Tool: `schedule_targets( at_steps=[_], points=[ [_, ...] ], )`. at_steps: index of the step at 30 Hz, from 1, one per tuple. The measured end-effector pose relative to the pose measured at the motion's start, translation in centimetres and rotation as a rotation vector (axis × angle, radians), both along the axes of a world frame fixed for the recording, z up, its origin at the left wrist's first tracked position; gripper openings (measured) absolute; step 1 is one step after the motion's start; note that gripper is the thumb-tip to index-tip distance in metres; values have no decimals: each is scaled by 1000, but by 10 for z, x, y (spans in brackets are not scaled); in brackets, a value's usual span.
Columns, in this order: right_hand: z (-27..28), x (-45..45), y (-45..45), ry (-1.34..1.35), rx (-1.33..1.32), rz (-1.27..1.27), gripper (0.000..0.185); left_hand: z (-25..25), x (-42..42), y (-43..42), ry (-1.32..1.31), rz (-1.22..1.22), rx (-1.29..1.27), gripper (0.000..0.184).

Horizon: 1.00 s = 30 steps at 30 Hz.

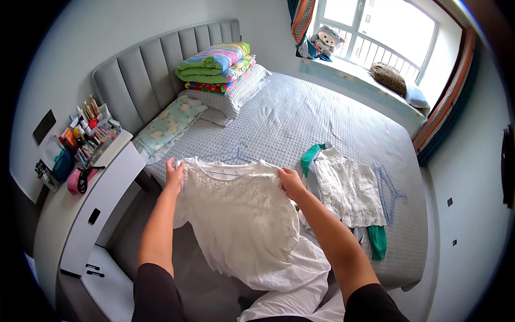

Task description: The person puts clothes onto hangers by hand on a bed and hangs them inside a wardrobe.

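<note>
Beside the bed [332, 112], the left hand [174, 177] and right hand [291, 184], fingers [170, 163] closed, grip the white shirt [241, 220] at its shoulders; likely light, limp, best held there.

Both arms were found extended forward, set apart, with the hands at nearly the same level. The left hand [174, 176] was closed, fingers bent in a grip; the left forearm [157, 231] ran steeply upward, leaning slightly inward. The right hand [292, 184] was likewise closed, its back turned largely toward the camera. The right forearm [335, 236] slanted inward from the lower right. Both wrists and forearms were bare. Some fingertips were hidden from view.
</note>
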State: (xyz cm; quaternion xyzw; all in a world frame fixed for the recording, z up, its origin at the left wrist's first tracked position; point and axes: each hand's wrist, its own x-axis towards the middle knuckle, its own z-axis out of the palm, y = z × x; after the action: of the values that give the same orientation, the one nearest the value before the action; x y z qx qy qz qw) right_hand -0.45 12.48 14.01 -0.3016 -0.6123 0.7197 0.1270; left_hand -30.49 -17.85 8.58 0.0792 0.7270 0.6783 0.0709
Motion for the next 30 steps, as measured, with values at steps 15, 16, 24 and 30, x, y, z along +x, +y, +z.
schedule_targets(
  at_steps=[15, 16, 24, 30],
  points=[
    [-125, 68, 21, -444, 1053, 38, 79, -133, 220, 106, 645, -409, -703, 81],
    [-110, 88, 8, -512, 992, 78, 78, -129, 241, 104, 678, -488, -658, 82],
    [-149, 139, -48, -404, 541, 289, 64, -98, 316, 108, 843, -844, -581, 59],
    [-116, 115, -86, 124, -262, 109, 66, -66, 266, 114, 774, -678, -498, 14]
  ],
)
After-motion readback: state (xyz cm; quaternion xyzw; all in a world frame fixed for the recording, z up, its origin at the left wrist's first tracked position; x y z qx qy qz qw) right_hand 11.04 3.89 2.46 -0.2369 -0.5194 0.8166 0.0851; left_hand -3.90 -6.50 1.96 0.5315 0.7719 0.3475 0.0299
